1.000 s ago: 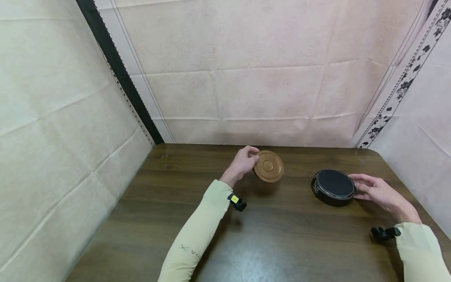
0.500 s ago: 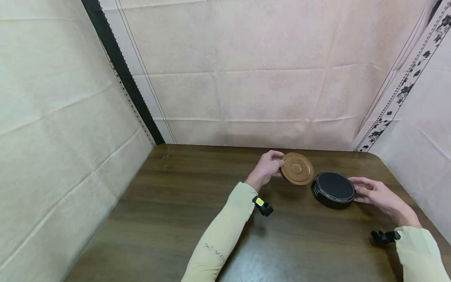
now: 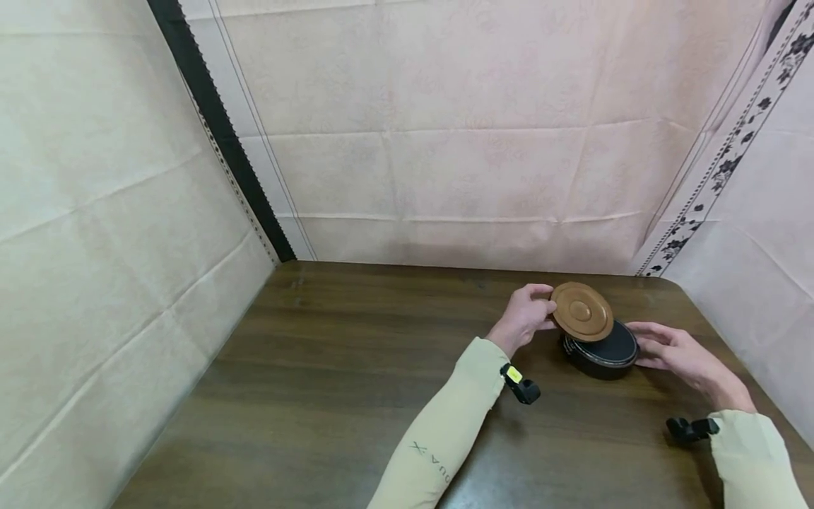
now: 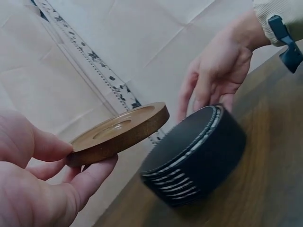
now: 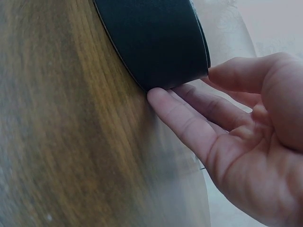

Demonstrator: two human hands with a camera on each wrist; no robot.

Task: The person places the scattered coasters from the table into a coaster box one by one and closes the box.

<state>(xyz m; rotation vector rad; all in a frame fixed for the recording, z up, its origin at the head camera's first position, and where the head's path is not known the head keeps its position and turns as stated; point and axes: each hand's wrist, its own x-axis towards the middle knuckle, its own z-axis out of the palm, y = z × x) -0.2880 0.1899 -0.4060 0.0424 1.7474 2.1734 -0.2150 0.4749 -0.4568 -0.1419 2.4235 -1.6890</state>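
Observation:
My left hand [image 3: 523, 318] pinches a round brown wooden coaster [image 3: 581, 311] by its left edge, thumb on top and fingers beneath. In the left wrist view the coaster [image 4: 124, 132] is tilted, with a recessed ring on its face. It hangs above the back left of a round black coaster holder [image 3: 620, 348], covering part of its top in the head view. White stitching runs around the holder's rim, and pale stacked lines show in a gap in its wall [image 4: 177, 183]. My right hand [image 3: 689, 360] touches the holder's right side with thumb and extended fingertips [image 5: 158, 97].
The holder stands on a dark wood-grain table [image 3: 356, 382] near its back right. Pale cloth [image 3: 483, 134] hangs behind and at both sides, close to the table's edges. Each wrist carries a small black camera [image 3: 523, 390].
My left hand has carried the wooden coaster rightward, from left of the black holder to over its back left part. My right hand and the holder have stayed nearly still.

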